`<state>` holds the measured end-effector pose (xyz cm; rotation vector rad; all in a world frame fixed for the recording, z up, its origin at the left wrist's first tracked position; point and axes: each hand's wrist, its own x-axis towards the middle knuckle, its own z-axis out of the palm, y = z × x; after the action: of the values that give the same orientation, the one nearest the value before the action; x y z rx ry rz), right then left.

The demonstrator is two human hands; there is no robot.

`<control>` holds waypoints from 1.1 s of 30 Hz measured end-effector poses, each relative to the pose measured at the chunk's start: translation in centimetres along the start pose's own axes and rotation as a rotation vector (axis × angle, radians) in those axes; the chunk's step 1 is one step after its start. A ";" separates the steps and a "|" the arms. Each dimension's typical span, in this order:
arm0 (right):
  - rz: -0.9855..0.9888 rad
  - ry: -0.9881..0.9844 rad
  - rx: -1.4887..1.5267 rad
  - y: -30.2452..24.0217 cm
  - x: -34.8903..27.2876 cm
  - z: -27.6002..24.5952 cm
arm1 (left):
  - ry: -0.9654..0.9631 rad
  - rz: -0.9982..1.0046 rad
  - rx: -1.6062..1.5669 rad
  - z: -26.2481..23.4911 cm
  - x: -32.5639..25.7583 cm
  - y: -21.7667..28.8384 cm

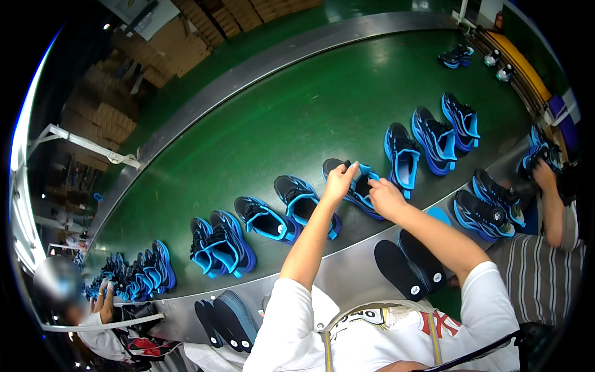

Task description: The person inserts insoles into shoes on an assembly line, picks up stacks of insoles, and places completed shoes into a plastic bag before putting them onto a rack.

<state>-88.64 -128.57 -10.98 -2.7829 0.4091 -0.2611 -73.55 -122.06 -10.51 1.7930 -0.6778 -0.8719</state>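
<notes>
A black and blue sneaker lies on the green belt in front of me, toe pointing away. My left hand is closed on it, thumb and fingers pinching its upper near the tongue. My right hand is at the shoe's opening with the fingers curled inward; whatever those fingers hold is hidden. To the left lies another sneaker, and to the right a sneaker with a pale inside. Black insoles with round white marks lie stacked on the metal ledge below my right forearm.
Another insole stack sits at the ledge's left. More sneakers stand along the green belt, bunched at far left. A co-worker's hand touches a shoe at right; another person works at left. A blue piece lies beside my right forearm.
</notes>
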 end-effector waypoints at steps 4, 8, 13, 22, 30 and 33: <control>0.099 0.000 0.067 -0.9 1.1 1.3 | -0.014 0.009 -0.034 -0.1 -0.9 0.8; -0.013 0.081 -0.014 -1.2 0.6 -1.3 | 0.112 0.050 -0.045 0.2 -1.1 -0.7; 0.093 -0.610 -0.090 -0.1 2.4 -5.5 | 0.109 0.005 -0.055 0.6 -0.7 0.6; -0.119 -0.683 -0.205 -0.1 3.9 -4.9 | 0.020 -0.006 -0.060 0.2 0.0 0.5; -0.248 -0.554 -0.124 1.2 3.2 -2.6 | -0.022 0.010 -0.119 0.0 0.2 0.0; -0.292 -0.431 -0.139 2.2 3.3 0.0 | -0.043 0.011 -0.146 0.3 0.2 0.6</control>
<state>-86.03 -131.56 -11.26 -2.9180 -0.0881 0.3139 -73.69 -122.59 -10.03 1.6431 -0.6348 -0.9310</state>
